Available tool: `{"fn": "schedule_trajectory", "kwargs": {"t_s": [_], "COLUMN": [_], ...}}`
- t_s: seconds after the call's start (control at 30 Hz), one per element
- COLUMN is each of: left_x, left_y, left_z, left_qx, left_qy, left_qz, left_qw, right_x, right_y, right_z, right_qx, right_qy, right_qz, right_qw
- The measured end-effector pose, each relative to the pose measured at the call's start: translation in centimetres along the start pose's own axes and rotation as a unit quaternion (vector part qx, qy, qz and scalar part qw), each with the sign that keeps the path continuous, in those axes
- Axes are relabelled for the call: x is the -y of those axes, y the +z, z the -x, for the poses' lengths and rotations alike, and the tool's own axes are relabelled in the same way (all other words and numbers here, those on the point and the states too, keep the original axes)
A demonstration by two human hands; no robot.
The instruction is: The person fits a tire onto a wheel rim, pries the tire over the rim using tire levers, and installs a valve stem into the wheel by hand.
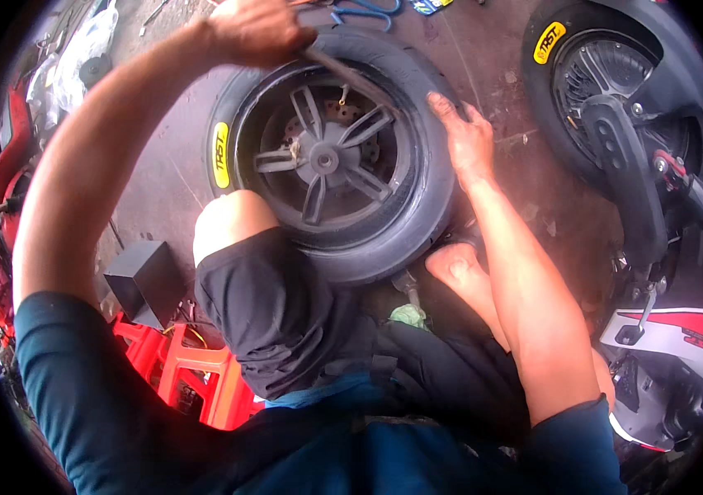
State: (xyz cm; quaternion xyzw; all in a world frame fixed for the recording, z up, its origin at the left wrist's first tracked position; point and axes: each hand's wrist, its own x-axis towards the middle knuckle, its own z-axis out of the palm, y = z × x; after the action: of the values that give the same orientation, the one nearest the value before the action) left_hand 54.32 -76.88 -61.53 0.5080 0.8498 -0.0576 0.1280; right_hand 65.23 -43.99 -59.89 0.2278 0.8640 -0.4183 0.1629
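A black scooter tyre (440, 186) lies on the floor in front of me, around a dark spoked wheel rim (324, 158) with a hub in its middle. A brass-tipped valve stem (342, 95) shows inside the rim. Over the tyre's far side, my left hand (257, 35) is closed round the end of a metal tyre lever (351, 76). The lever slants across to the right, its tip at the edge between tyre and rim. My right hand (465, 142) grips the tyre's right side, thumb on top. My bare left knee presses by the tyre's near left edge.
To the right stands a scooter's wheel (599, 70) with its swingarm and red-and-white panel (681, 338). A dark open box (147, 280) and red plastic stools (203, 375) are at left. Blue hose (368, 11) and clear plastic bags (83, 54) lie farther off.
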Motion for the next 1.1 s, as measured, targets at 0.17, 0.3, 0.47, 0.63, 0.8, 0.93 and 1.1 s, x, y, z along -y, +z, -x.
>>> {"fn": "schedule_trajectory", "kwargs": {"t_s": [0.17, 0.3, 0.47, 0.63, 0.8, 0.93, 1.1], "left_x": [-0.9, -7.6, -15.1, -12.6, -14.6, -14.1, -14.2], "left_y": [-3.2, -3.9, -7.2, -10.2, -8.8, -7.3, -7.4], "left_z": [-1.7, 5.3, 18.4, 22.4, 13.4, 11.5, 10.4], "left_qx": [-0.028, -0.095, 0.016, -0.005, 0.022, 0.007, 0.030], "left_qy": [-0.119, -0.170, -0.300, -0.404, -0.348, -0.322, -0.316], "left_qz": [-0.061, 0.066, 0.179, 0.193, 0.266, 0.225, 0.233], "left_qw": [0.991, 0.979, 0.937, 0.894, 0.899, 0.920, 0.919], "right_x": [-1.0, 0.1, -1.1, -1.7, 0.4, 1.6, -1.3], "right_y": [-0.1, 0.0, -0.2, -0.3, -0.4, -0.9, 0.0], "right_z": [-0.8, -0.3, -1.6, -1.9, 0.3, 2.0, 7.5], "right_qx": [0.016, 0.011, 0.008, 0.028, 0.041, 0.068, -0.052], "right_qy": [-0.003, 0.003, -0.001, -0.026, -0.019, -0.080, 0.019], "right_qz": [-0.005, 0.000, 0.016, 0.001, -0.030, -0.081, -0.110], "right_qw": [1.000, 1.000, 1.000, 0.999, 0.999, 0.991, 0.992]}}
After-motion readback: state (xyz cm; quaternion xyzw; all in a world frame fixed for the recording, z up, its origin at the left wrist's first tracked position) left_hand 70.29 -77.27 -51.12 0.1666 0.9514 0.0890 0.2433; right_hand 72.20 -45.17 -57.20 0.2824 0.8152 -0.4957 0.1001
